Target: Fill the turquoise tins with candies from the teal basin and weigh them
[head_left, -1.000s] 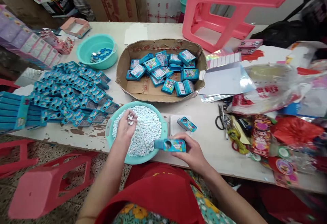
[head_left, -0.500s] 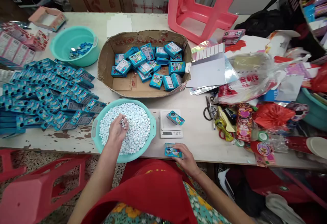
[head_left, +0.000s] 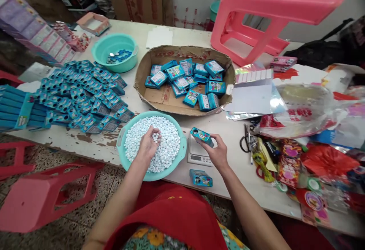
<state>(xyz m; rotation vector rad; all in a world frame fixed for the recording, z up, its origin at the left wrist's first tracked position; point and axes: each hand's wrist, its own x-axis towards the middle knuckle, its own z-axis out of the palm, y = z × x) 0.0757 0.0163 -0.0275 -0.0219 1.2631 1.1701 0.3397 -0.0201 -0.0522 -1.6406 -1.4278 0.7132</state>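
Note:
My left hand [head_left: 149,144] is palm up over the teal basin [head_left: 121,142], its fingers curled around a few small white candies. Pale candies [head_left: 168,143] fill the basin around it. In my right hand [head_left: 219,152] is a small blue candy box [head_left: 200,135], gripped by its sides, with a dark round opening at one end of its top. Hand and box are over the white digital scale [head_left: 199,160]; whether the box touches it I cannot tell. A second blue box [head_left: 201,178] stands on the table in front of the scale.
Behind the basin sits a cardboard tray [head_left: 154,99] of blue boxes. Rows of blue boxes [head_left: 85,94] crowd the left, near a teal bowl [head_left: 98,46] of blue round pieces. Scissors [head_left: 244,143], bags and wrappers clutter the right. A pink stool [head_left: 228,18] lies at the back.
My right hand has left the box at the table's front and taken hold of the one on the scale. My left hand stays in the basin. The view has swung left.

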